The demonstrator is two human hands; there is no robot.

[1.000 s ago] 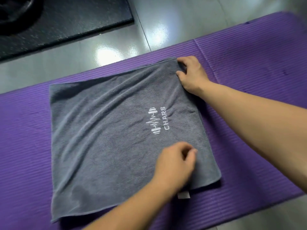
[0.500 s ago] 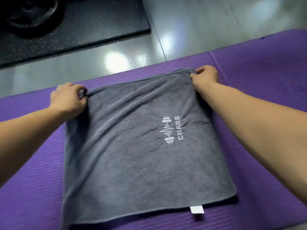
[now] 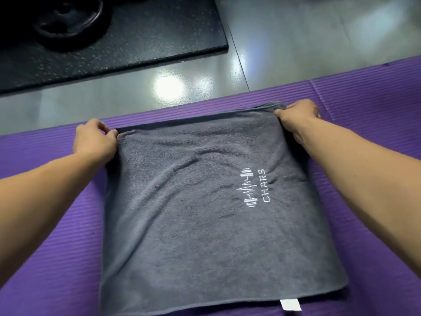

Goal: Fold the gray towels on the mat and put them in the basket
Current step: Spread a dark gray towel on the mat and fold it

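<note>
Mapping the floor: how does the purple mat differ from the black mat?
The purple mat is ribbed, the black mat speckled. The purple mat bears the gray towel, the black mat a dark weight plate. Both lie flat on the gray floor.

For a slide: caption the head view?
Left hand and right hand pinch far corners of the towel on the mat.

Centre frame, the towel (image 3: 193, 213) is flat charcoal gray, and right of middle there's a white stitched logo (image 3: 255, 190): a barbell-and-pulse line beside the letters CHARS. White tag (image 3: 290, 305) at its lower edge. Beneath it, the mat (image 3: 57, 236) is bright purple, finely ribbed. Upper right, the floor (image 3: 296, 42) is glossy pale gray with white glare. Upper left, a black floor pad (image 3: 148, 42), speckled pale.
</note>
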